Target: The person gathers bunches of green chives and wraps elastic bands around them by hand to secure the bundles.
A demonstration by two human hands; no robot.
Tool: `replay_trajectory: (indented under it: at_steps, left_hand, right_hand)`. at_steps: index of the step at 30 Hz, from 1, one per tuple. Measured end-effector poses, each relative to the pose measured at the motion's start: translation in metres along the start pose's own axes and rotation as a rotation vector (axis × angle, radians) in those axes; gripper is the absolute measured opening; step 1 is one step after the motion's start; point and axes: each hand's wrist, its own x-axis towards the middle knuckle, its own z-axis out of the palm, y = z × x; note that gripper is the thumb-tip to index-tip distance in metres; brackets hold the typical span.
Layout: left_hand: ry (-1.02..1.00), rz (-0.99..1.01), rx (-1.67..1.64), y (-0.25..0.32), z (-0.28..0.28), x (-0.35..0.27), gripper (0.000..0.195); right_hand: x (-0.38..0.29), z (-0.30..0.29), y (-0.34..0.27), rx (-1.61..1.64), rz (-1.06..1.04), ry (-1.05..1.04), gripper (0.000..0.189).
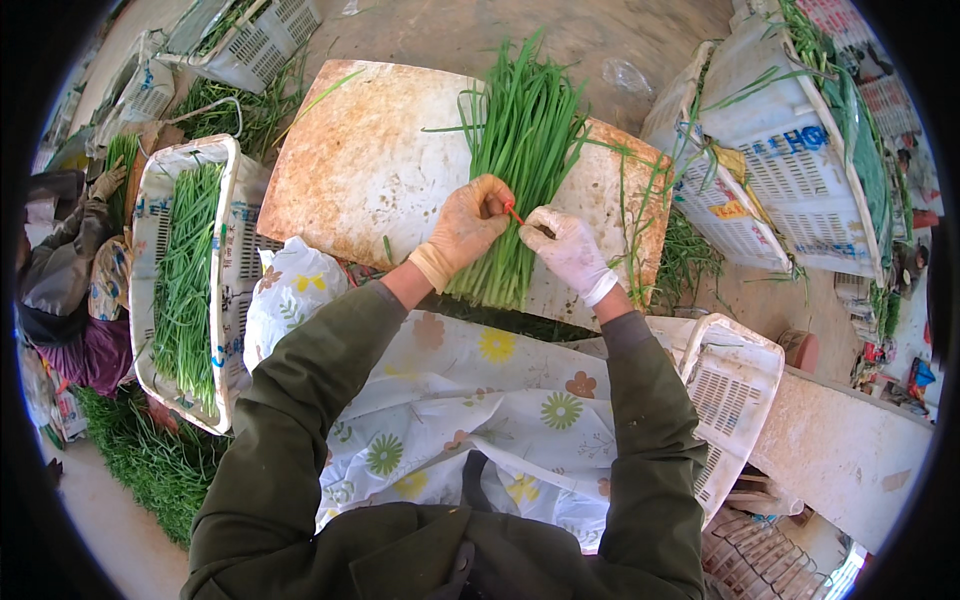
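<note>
A thick bundle of long green leafy stalks, which look like garlic chives [529, 127], lies across a worn, stained board [375, 150], its pale cut ends towards me. Over the middle of the bundle, my gloved left hand [466, 229] pinches one end of a thin red tie [514, 213]. The thumb and fingers of my right hand [568, 246], in a whitish thin glove, grip the other end. I cannot tell whether the tie passes under the stalks. A few loose leaves [637, 202] lie on the board's right side.
At left stands a white plastic crate [225, 300] holding more green stalks [187, 277]. Beyond it, another person's gloved hand [109, 182] is by some greens. Large white crates [795, 180] stand at right. A flowered plastic sheet [480, 405] covers my lap. Loose greens [150, 465] heap at lower left.
</note>
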Motion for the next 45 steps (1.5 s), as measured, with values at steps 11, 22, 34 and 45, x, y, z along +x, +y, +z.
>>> replay_trajectory:
  at_steps: [11, 22, 34, 45]
  left_hand:
    - [-0.131, -0.066, -0.047, 0.003, -0.008, 0.001, 0.021]
    - [0.088, 0.08, 0.338, 0.019, 0.008, -0.008, 0.011]
    - [0.116, 0.494, 0.658, 0.05, 0.014, -0.006, 0.008]
    - [0.103, 0.332, 0.468, 0.048, 0.013, 0.003, 0.014]
  right_hand:
    - [0.002, 0.001, 0.006, -0.05, -0.112, 0.052, 0.012]
    - [0.003, 0.005, -0.001, -0.089, -0.107, 0.071, 0.013]
    - [-0.011, 0.028, -0.005, 0.189, -0.038, 0.265, 0.012]
    - [0.002, 0.037, -0.012, 0.119, -0.095, 0.374, 0.012]
